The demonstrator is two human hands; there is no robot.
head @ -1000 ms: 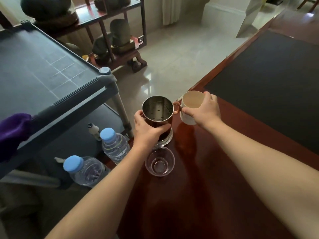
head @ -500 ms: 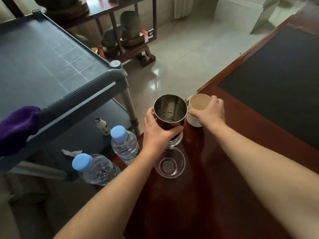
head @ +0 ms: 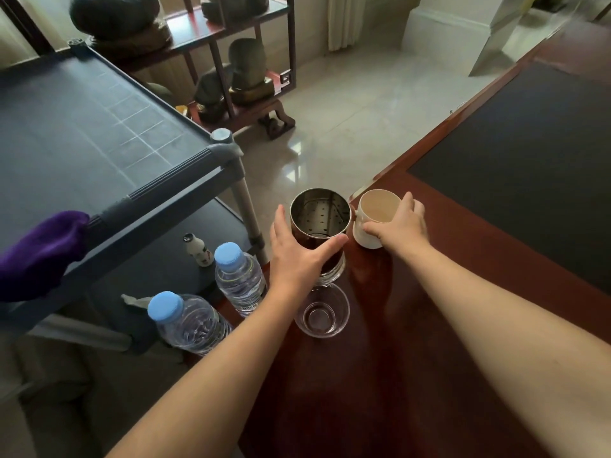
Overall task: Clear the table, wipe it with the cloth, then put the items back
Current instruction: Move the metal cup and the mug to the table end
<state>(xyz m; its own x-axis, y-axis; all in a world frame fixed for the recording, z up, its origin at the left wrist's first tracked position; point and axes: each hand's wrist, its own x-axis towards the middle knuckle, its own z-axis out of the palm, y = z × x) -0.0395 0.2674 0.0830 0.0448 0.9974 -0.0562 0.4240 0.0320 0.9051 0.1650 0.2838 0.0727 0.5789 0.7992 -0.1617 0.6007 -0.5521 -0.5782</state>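
A glass jug with a steel strainer (head: 320, 219) stands on the dark red table (head: 429, 325) near its left corner. My left hand (head: 297, 259) is spread around the jug, fingers straight and a little off its wall, thumb across its front. Right beside the jug a white cup (head: 372, 211) rests on the table. My right hand (head: 396, 226) grips the cup by rim and side. A small clear glass cup (head: 322, 314) stands just below my left wrist. A purple cloth (head: 39, 252) hangs on the rail of the grey cart (head: 82, 127).
Two blue-capped water bottles (head: 238, 279) (head: 188, 322) stand at the table's left edge, close to my left forearm. A small white bottle (head: 198, 252) sits on the cart's lower shelf. A black mat (head: 529, 160) covers the table's far right. A wooden shelf with stones (head: 238, 71) stands behind.
Both hands have come down with the jug and the cup, which now stand on the table. My left hand's fingers have loosened from the jug.
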